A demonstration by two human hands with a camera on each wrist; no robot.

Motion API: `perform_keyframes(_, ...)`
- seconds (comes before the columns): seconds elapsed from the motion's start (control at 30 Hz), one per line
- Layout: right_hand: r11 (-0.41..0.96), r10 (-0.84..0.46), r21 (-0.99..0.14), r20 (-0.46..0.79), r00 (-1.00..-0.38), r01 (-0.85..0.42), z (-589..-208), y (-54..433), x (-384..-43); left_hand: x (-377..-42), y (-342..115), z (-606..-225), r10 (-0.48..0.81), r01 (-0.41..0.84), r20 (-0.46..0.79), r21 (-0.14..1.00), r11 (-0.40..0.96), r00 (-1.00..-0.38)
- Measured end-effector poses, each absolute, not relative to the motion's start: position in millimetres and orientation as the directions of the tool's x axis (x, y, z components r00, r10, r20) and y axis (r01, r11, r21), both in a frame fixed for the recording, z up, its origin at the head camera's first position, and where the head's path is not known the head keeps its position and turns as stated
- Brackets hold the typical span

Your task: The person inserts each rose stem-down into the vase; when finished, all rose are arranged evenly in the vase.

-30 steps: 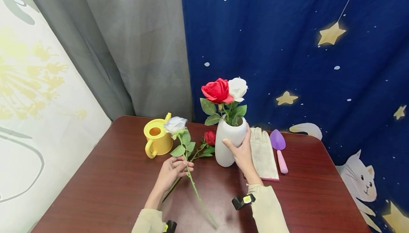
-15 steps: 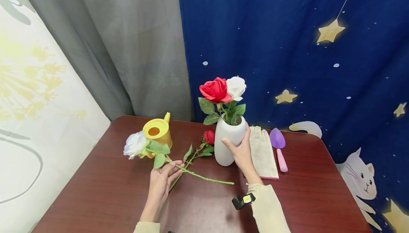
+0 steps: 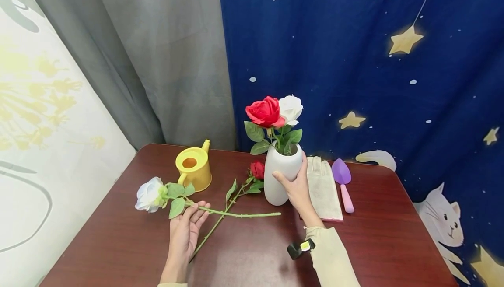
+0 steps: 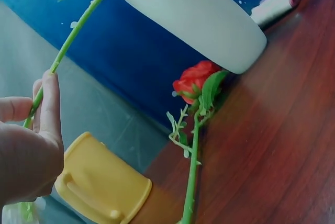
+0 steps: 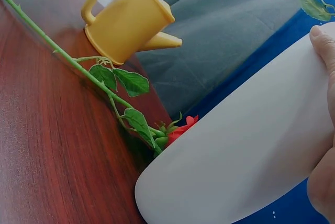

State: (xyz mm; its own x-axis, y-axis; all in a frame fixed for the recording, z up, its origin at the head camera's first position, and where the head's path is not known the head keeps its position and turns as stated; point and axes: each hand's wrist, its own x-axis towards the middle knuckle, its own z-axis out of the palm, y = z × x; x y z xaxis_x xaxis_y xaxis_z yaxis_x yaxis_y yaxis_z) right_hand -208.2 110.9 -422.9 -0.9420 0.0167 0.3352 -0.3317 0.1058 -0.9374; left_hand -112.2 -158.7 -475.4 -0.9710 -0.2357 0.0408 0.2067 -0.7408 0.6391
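Observation:
In the head view my left hand pinches the stem of a pale bluish-white rose just below its leaves. The bloom points left and the bare stem end points right, towards the vase. My right hand grips the side of a white vase, thumb across its front. A large red rose and a white rose stand in the vase. Another red rose lies on the table left of the vase, its stem passing under the held one. The left wrist view shows the thumb and fingers at the held stem.
A yellow watering can stands at the back left of the brown table. Right of the vase lie pale gloves and a trowel with purple blade and pink handle. Grey and starry blue curtains hang behind the table.
My left hand has moved left and down, tipping the bluish-white rose from upright to nearly level, bloom to the left. My right hand has kept its grip on the vase.

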Motion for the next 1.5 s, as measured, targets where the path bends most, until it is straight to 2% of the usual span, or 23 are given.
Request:
perform_keyframes(0.3, 0.116, 0.011, -0.935, 0.338, -0.941, -0.335, -423, 112, -208, -119, -158, -455, -0.288, 0.263, 0.047, 0.569, -0.780, -0.957)
perform_keyframes(0.63, 0.098, 0.006, -0.939, 0.331, -0.944, -0.329, -425, 113, -208, -123, -149, -428, -0.386, 0.298, -0.070, 0.512, -0.805, -0.920)
perform_keyframes(0.77, 0.096, 0.006, -0.941, 0.326, -0.945, -0.324, -425, 112, -208, -124, -145, -418, -0.400, 0.317, -0.073, 0.489, -0.813, -0.914)
perform_keyframes(1.03, 0.073, -0.003, -0.932, 0.355, -0.935, -0.354, -426, 113, -210, -134, -131, -396, -0.446, 0.412, 0.033, 0.447, -0.794, -0.895)
perform_keyframes(1.5, 0.071, 0.009, -0.940, 0.336, -0.942, -0.335, -433, 114, -215, -157, -111, -368, -0.534, 0.546, 0.183, 0.500, -0.672, -0.825)
